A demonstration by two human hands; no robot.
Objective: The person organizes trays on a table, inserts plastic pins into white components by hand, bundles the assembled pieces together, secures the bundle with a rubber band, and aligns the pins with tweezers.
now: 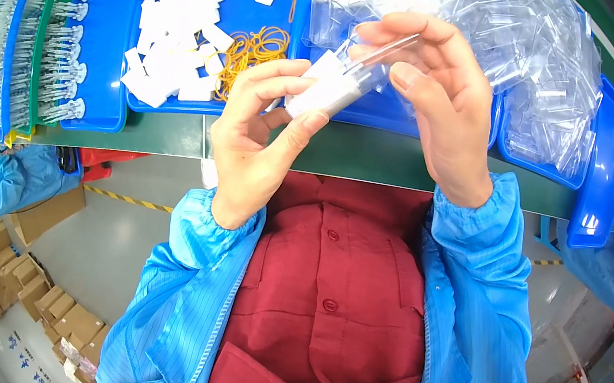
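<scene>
**White piece (315,97) and clear case (382,56) raised above a bench (366,153)**

Nearest, the wearer's red shirt (338,270) filled the lower middle, framed by an open blue smock (184,293) with gathered cuffs.

Beyond it, both hands were raised at the near edge of the bench. The left hand (260,131) was closed on the white piece, thumb on the near side and fingers on the far side. The right hand (449,94) curved around the upper end of the clear case, thumb and fingers parted; whether they pressed on it could not be told. The case slanted up to the right from the white piece, and how far one sat inside the other was unclear.

Behind the hands, on the green bench, a blue tray (175,105) held a heap of white pieces (174,15), with yellow rubber bands (253,53) at its right side. Right of that lay a broad pile of clear cases (536,84). Another blue tray (608,161) stood at the far right.

At far left, clear parts (68,54) stood in rows. Farther off were a co-worker in blue (13,179) and, on the floor, brown cartons (24,282).
</scene>
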